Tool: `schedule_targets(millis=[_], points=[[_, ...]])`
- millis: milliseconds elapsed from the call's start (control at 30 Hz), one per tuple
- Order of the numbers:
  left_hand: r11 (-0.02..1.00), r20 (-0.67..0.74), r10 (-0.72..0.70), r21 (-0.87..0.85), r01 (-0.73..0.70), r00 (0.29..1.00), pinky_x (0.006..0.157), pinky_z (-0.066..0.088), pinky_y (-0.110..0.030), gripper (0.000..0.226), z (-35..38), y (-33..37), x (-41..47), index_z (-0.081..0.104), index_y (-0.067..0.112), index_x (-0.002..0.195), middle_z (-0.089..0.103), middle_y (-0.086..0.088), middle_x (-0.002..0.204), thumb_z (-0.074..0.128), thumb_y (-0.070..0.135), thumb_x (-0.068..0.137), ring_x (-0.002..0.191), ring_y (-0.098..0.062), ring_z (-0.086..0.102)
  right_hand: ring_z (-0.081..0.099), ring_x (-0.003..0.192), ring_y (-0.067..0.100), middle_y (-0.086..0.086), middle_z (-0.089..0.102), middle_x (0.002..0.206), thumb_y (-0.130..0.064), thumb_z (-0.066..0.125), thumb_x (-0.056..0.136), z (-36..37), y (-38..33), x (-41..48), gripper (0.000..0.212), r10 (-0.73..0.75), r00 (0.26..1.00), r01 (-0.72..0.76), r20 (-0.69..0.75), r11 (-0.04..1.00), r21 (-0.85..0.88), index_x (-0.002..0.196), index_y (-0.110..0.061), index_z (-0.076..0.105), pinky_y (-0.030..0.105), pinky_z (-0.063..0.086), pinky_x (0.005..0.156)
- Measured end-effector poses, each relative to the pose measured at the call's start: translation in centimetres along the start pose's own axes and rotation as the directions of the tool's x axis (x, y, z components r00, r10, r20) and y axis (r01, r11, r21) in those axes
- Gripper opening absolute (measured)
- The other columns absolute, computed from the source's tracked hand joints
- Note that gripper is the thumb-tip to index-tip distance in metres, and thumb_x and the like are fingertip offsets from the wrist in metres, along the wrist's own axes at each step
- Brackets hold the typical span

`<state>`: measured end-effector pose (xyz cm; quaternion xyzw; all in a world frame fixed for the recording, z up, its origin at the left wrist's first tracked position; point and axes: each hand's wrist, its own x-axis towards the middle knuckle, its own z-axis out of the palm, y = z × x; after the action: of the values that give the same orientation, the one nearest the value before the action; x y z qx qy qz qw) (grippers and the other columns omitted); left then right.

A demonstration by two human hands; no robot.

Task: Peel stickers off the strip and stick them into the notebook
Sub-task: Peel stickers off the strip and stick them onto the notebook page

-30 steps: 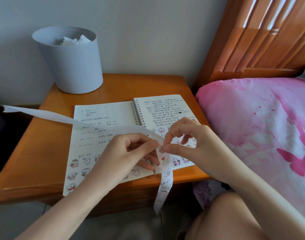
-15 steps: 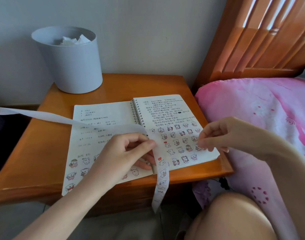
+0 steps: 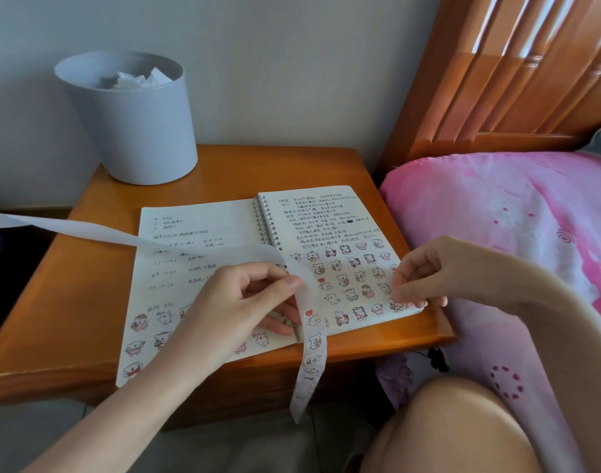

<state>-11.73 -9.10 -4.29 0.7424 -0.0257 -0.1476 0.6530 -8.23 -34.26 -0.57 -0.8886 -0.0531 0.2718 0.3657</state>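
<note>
Left hand [image 3: 237, 302] pinches the strip [image 3: 312, 339] over the notebook's [image 3: 203, 227] middle. Right hand [image 3: 428, 274], fingertips pressed together, seems to pinch a sticker at the page's 4 o'clock corner; best land one edge first, then smooth it flat

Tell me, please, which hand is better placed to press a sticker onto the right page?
The right hand: its fingertips sit at the right page's lower outer corner. The left hand is busy, its grip holding the sticker strip over the notebook's spine.

a bedroom: wooden nightstand [image 3: 87, 302] beside a pink-sheeted bed [image 3: 514, 206]
</note>
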Motion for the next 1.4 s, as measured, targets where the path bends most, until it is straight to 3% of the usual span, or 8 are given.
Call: schedule_targets(millis=[367,533,733,933,1100,1233,1400], points=[[1.0,-0.012,0.003,0.002,-0.003,1.0,0.053,0.054,-0.014,0.013,0.1,0.1,0.0,0.072,0.012,0.084,0.075,0.0,0.073,0.06,0.014,0.089,0.06,-0.01,0.071,0.053,0.053,0.004,-0.003,0.065,0.059,-0.014,0.073,0.077,0.4,-0.1,0.2,0.003,0.004,0.999,-0.005,-0.04,0.999,-0.042,0.074,-0.012,0.072,0.022,0.043,0.055],[1.0,-0.016,0.01,0.016,-0.01,1.0,0.052,0.053,-0.013,0.013,0.1,0.0,0.0,0.072,0.015,0.083,0.075,0.003,0.072,0.06,0.014,0.089,0.059,-0.008,0.071,0.05,0.05,0.002,-0.008,0.064,0.056,-0.016,0.075,0.076,0.6,0.0,0.4,0.005,0.017,0.999,-0.02,-0.048,0.998,-0.063,0.075,-0.014,0.071,0.014,0.04,0.05],[1.0,-0.011,0.011,0.017,-0.01,1.0,0.052,0.052,-0.012,0.014,0.1,0.0,0.0,0.072,0.015,0.083,0.075,0.001,0.073,0.06,0.014,0.089,0.059,-0.008,0.071,0.046,0.049,0.004,-0.01,0.056,0.053,-0.028,0.082,0.067,0.1,0.8,0.6,0.03,0.026,0.995,-0.035,-0.096,0.995,-0.091,0.085,-0.015,0.062,0.015,0.035,0.048],[1.0,-0.01,0.012,0.023,-0.011,1.0,0.052,0.052,-0.012,0.014,0.1,-0.1,0.0,0.072,0.015,0.083,0.075,0.001,0.073,0.06,0.014,0.089,0.06,-0.008,0.071,0.051,0.058,0.007,-0.001,0.062,0.068,-0.031,0.075,0.075,-0.4,0.9,0.2,0.023,0.019,1.0,-0.02,-0.015,0.996,-0.088,0.087,-0.018,0.063,0.017,0.041,0.054],[0.999,-0.008,0.012,0.033,-0.012,1.0,0.053,0.053,-0.013,0.014,0.0,-0.2,0.1,0.072,0.016,0.083,0.075,0.0,0.074,0.06,0.015,0.09,0.061,-0.01,0.071,0.044,0.055,0.006,-0.005,0.054,0.062,-0.048,0.081,0.05,0.1,1.0,0.7,0.05,0.016,0.998,-0.025,-0.064,0.991,-0.133,0.084,-0.016,0.062,0.02,0.036,0.054],[0.999,-0.004,0.012,0.032,-0.012,1.0,0.054,0.053,-0.013,0.014,0.0,-0.2,0.1,0.072,0.015,0.083,0.075,0.0,0.074,0.06,0.015,0.089,0.061,-0.01,0.071,0.043,0.05,0.002,-0.008,0.052,0.06,-0.033,0.084,0.062,0.1,1.2,0.7,0.038,0.013,0.999,-0.016,-0.033,0.994,-0.108,0.086,-0.015,0.061,0.015,0.036,0.05],[1.0,-0.004,0.017,0.021,-0.017,1.0,0.053,0.053,-0.013,0.014,0.0,-0.2,0.0,0.072,0.013,0.083,0.075,0.0,0.074,0.06,0.014,0.089,0.062,-0.009,0.071,0.048,0.059,0.007,0.001,0.056,0.069,-0.026,0.078,0.073,-0.4,1.3,0.3,0.028,0.009,1.0,-0.008,0.019,0.997,-0.082,0.092,-0.015,0.061,0.016,0.04,0.053]])
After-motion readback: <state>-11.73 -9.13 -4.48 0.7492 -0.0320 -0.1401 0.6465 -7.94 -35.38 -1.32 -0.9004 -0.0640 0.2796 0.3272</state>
